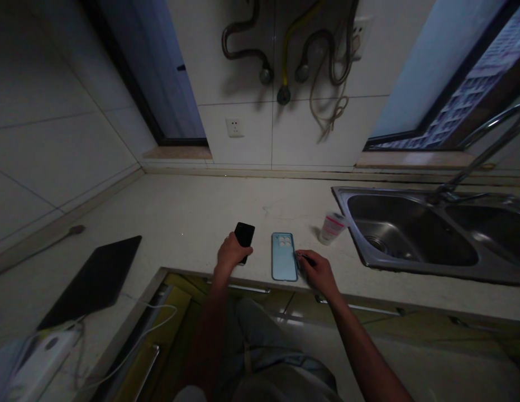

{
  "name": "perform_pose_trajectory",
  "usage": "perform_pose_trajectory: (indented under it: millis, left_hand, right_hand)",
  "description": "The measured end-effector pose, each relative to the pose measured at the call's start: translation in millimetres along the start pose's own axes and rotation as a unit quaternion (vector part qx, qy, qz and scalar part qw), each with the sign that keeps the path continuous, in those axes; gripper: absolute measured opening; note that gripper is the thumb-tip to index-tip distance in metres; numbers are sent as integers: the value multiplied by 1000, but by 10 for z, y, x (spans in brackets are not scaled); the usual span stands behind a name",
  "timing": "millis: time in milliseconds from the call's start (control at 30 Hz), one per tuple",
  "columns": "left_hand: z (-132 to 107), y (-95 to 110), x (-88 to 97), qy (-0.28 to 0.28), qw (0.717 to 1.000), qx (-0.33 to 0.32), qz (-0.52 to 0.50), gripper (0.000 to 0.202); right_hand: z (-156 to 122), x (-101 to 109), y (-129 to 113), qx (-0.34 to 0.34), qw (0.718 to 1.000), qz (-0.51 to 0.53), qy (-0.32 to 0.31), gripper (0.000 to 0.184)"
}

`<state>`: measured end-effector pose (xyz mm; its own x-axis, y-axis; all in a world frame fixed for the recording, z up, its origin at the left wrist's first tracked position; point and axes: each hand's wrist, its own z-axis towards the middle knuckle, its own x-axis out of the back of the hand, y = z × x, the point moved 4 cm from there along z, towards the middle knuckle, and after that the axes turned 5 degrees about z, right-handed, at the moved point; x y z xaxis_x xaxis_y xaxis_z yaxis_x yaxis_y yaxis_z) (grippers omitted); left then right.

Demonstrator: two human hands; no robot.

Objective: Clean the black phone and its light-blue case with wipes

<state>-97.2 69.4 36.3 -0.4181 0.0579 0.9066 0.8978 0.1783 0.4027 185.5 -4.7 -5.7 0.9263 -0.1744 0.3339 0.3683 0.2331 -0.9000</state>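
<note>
On the countertop, near its front edge, my left hand (230, 251) grips a black smartphone (244, 234) from the left, with its thumb across the lower right edge. To the right of the phone lies a light blue phone case (284, 259), its camera cutout at the upper end. Beside the case's right edge is my right hand (316, 271), its fingers pinched around something small and dark that I cannot make out. A whitish plastic cup (332, 227) with a pink band stands tilted in view behind my right hand.
A steel double sink (360, 254) with a tall faucet (481, 153) is set into the counter on the right. At left lie a flat black panel (96, 276) and a white device (44, 363) with a cable. Hoses (243, 53) hang on the tiled wall.
</note>
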Motion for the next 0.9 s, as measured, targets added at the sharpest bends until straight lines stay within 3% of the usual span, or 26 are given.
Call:
perform_pose_trajectory:
  millis: [67, 133, 167, 233, 333, 400, 500, 600, 700, 767, 900]
  left_hand:
    - [8, -21, -11, 24, 997, -2, -77, 56]
    - [11, -29, -57, 20, 973, -15, -230, 63]
    - [9, -25, -96, 1, 944, -18, -330, 66]
    - [-9, 24, -199, -71, 853, -25, -516, 68]
    - [-69, 144, -342, -163, 715, -23, -680, 61]
    - [-105, 207, -424, -174, 651, 7, -739, 52]
    - [-145, 312, -538, -183, 587, 45, -787, 38]
    - [-163, 427, -624, -206, 564, 31, -799, 38]
    - [-179, 481, -725, -253, 594, 35, -763, 41]
    - [-203, 484, -789, -300, 606, 62, -734, 38]
    - [-261, 474, -803, -344, 590, 109, -722, 48]
  right_hand:
    - [2, 0, -9, -3, 1000, 1, 0, 30]
    - [6, -2, -13, -5, 1000, -1, 0, 30]
    - [8, -3, -12, -5, 1000, -3, 0, 30]
    - [12, -5, -5, -5, 1000, -6, 1, 29]
    - [15, -8, 13, -9, 1000, -1, 4, 29]
    - [18, -9, 18, -14, 1000, 11, 5, 28]
    - [21, 5, 1, -26, 998, 48, 17, 29]
    - [15, 59, -42, -46, 992, 100, 61, 31]
    - [13, 124, -138, -46, 983, 136, 112, 32]
    - [43, 149, -253, -21, 980, 147, 131, 29]
    - [232, 130, -599, 71, 978, 121, 153, 24]
